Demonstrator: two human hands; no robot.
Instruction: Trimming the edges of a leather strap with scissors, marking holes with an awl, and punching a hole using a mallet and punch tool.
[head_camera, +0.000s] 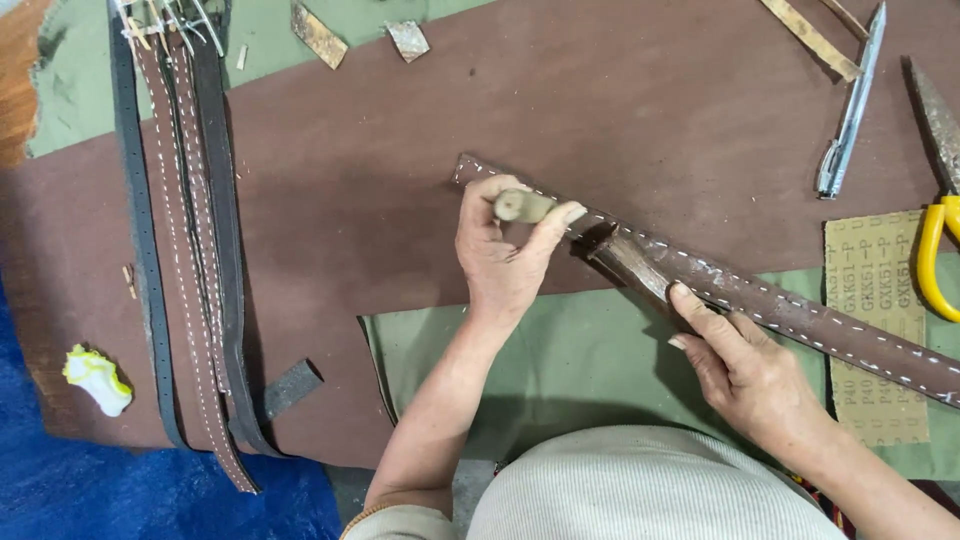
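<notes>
Belt strap (760, 300), brown, white-stitched, lying slantwise across the brown leather sheet (380, 180) toward its right edge. Left hand (505, 255) pinches a small pale cylinder (522, 206) against the strap's near end; right hand (745, 365) presses flat, fingers together, mid-strap. Finished straps (185, 240) along the left edge; work apparently partway.

A brown white-stitched leather belt (760, 300) lies diagonally, a small pale tool (522, 206) at its edge.

Brown stitched strap (760, 300) running off frame beyond the right hand (745, 365), scissors (935, 200) cropped further right, tool (522, 206) mostly hidden in the left hand (505, 250)
</notes>
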